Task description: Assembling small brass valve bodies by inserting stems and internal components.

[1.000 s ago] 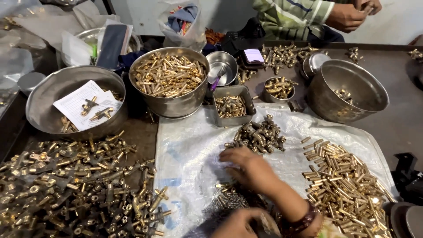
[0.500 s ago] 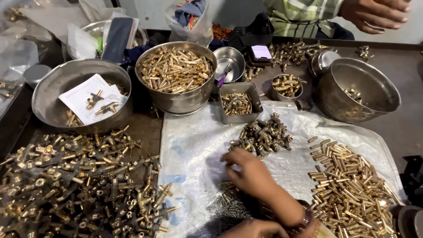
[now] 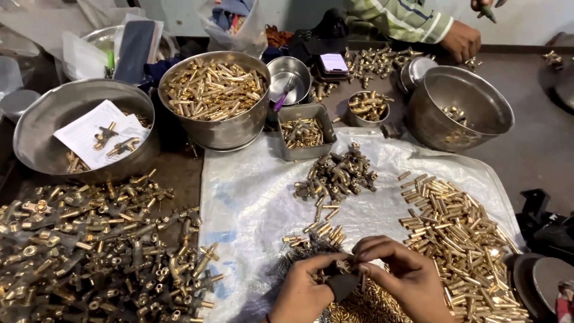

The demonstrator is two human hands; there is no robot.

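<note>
Dark table [image 3: 538, 149]: white plastic sheet [image 3: 251, 197], steel bowls [image 3: 460, 107], loose brass fittings heap [image 3: 89, 251].

Tubes [image 3: 460, 239]: bright gold, heaped on a translucent white sheet [image 3: 251, 203]. Fittings [image 3: 89, 251]: mixed gold and dull grey. Small pile [image 3: 338, 176]: dark grey-brown with brass tips. Bowls [image 3: 457, 104]: plain silver steel. Paper [image 3: 89, 128]: white with fine dark print. Desk [image 3: 538, 143]: dark brown. Sleeve [image 3: 400, 18]: green and white stripes. Phone [image 3: 333, 62]: pale lilac.
</note>
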